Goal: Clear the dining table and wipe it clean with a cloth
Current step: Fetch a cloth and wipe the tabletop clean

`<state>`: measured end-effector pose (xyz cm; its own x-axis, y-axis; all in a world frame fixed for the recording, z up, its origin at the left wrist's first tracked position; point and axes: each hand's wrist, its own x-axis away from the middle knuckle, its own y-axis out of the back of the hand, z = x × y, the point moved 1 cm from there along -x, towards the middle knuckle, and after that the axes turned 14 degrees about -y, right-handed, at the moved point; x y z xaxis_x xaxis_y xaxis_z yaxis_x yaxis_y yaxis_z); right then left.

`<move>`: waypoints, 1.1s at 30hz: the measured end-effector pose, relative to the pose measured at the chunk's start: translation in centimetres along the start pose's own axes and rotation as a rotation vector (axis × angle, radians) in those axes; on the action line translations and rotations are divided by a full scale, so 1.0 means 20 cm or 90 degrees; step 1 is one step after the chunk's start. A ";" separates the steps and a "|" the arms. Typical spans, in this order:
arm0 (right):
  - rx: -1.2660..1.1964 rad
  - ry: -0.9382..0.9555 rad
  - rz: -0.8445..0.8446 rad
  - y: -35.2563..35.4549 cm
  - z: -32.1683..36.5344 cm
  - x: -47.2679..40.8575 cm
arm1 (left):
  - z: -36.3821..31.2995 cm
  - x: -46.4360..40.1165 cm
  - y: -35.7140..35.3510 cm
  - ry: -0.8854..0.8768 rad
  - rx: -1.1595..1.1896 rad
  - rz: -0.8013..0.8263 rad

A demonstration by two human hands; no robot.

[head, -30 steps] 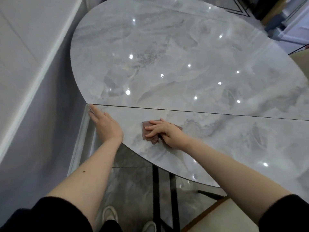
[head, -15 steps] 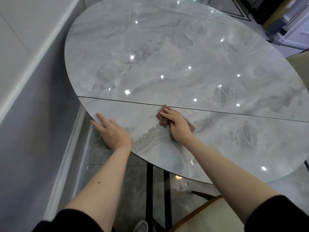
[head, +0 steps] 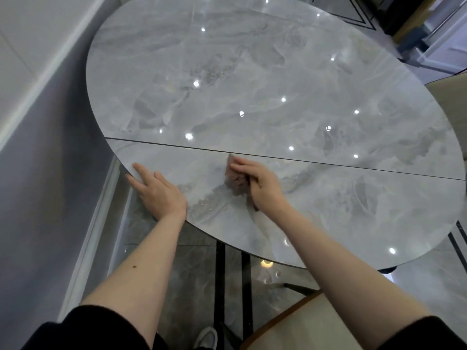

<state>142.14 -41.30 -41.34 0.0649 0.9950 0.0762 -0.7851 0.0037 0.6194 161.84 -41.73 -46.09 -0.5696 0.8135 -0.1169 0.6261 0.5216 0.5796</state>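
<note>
One brown cloth (head: 236,179) lies on the grey marble surface (head: 252,79) just below its seam, long axis running from the seam toward the near edge, pressed under the right hand (head: 257,184) with straight fingers, while the left hand (head: 158,190) rests flat, fingers apart, at the surface's edge.

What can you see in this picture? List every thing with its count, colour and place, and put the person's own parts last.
Table: one, glossy grey marble look, oval, fills the middle; a dark seam crosses it.
Cloth: one, brownish, on the near leaf just below the seam.
Crumbs: a few, pale, on the table near its front edge, between the hands.
Chair: one, cream seat with brown rim, bottom right.
Second chair: one, beige, right edge.
Wall: one, white over grey, left.
Shoe: one, white, on the floor below.
Left hand: flat on the table's left edge.
Right hand: pressing on the cloth.
</note>
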 end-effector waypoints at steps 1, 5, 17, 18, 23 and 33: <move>0.016 -0.013 -0.011 0.05 -0.03 -0.01 | 0.00 0.00 0.00 -0.002 -0.003 -0.001; 0.037 -0.113 -0.038 0.05 -0.18 0.04 | 0.00 0.00 0.00 0.007 -0.017 0.001; 0.024 -0.237 -0.085 -0.40 0.12 0.15 | 0.02 -0.01 -0.01 -0.006 0.071 0.016; 0.002 -0.248 -0.078 -0.40 0.14 0.15 | 0.01 0.00 0.02 -0.004 0.114 0.019; -0.063 -0.242 0.000 -0.26 0.14 0.15 | 0.08 0.07 0.10 0.452 0.259 0.081; 0.006 -0.074 0.035 -0.38 0.14 0.28 | 0.05 0.25 0.19 0.750 0.613 0.466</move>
<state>150.22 -35.99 -43.39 0.0932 0.9752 0.2006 -0.7833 -0.0525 0.6194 161.98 -35.45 -45.29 0.1850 0.5499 0.8145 0.7408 0.4665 -0.4832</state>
